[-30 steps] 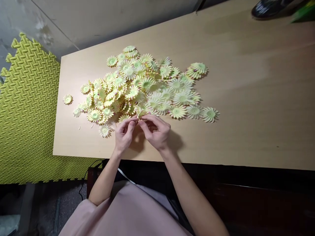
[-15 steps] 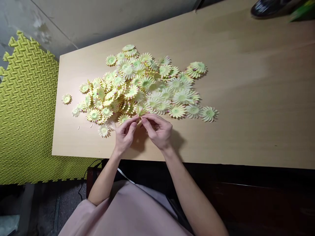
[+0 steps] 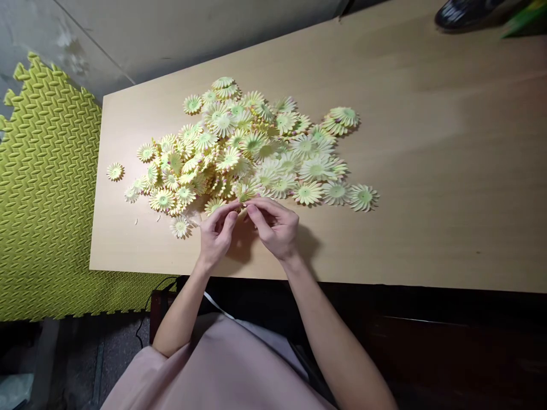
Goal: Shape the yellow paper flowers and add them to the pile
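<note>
Head view caught left hand point(image 3: 216, 233) and right hand point(image 3: 276, 228) pinching one small flower point(image 3: 245, 199) in a narrow grip at the near edge of the pile point(image 3: 256, 148), where a hard tug looked likely to tear petals.

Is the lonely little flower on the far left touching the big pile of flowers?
Apart. The head view shows bare table between the lone flower and the pile.
</note>
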A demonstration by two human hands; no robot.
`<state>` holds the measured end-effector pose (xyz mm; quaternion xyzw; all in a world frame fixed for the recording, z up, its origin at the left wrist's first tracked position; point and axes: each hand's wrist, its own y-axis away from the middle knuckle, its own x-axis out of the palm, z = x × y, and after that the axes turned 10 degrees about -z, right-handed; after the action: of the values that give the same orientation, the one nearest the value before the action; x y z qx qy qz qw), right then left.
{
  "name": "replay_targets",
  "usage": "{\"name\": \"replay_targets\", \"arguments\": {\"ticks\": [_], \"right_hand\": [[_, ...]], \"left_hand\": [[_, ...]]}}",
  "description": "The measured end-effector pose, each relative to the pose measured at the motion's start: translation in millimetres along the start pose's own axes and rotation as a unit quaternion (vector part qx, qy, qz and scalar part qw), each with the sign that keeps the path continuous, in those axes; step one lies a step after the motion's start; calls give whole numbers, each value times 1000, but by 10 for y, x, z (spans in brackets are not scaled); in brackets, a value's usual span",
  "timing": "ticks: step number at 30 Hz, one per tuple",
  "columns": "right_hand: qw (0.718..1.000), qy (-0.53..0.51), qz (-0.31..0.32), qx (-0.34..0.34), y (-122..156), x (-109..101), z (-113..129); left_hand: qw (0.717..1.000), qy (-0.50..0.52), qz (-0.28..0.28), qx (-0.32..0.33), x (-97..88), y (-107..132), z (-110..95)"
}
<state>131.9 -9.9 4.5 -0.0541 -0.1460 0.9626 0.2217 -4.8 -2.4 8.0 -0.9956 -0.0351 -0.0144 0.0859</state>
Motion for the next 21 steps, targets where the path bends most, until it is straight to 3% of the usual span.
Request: {"name": "replay_targets", "arguments": {"ticks": [7,21], "right_hand": [[1000,3,-1,-1,-9,11,5],[998,17,39,-55,-12,2,-8]], "left_hand": [[1000,-8,-5,21,3,-7,7],[998,5,-60,-33,41,2,-3]]}}
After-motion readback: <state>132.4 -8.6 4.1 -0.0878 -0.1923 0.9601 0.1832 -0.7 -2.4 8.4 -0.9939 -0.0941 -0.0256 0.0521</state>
